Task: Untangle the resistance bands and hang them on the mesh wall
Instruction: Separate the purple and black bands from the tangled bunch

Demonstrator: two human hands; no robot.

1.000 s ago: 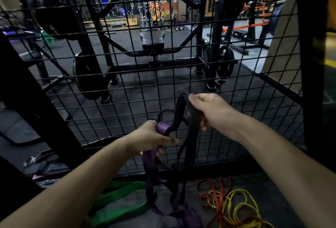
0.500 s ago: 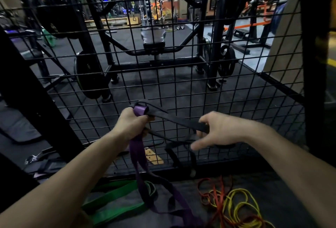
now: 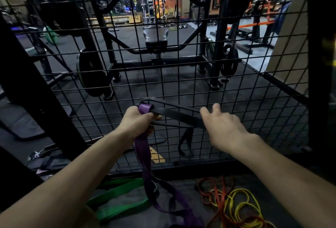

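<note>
My left hand (image 3: 135, 123) grips the top of a purple band (image 3: 143, 147) together with one end of a black band (image 3: 174, 115), just in front of the black mesh wall (image 3: 254, 91). The purple band hangs from my fist to the floor. The black band stretches rightward and runs under my right hand (image 3: 224, 128), with a loop dangling below it. On that hand the thumb and forefinger stick out straight; its other fingers are hidden.
A green band (image 3: 118, 196) lies on the floor at the lower left. Thin yellow and orange bands (image 3: 236, 200) lie tangled at the lower right. Black frame posts (image 3: 36, 100) flank the mesh. A weight rack (image 3: 156, 53) stands behind it.
Both hands rose slightly along the mesh. My right hand went from pinching the black band to having its fingers spread over it. The black band's loop was pulled out sideways.
</note>
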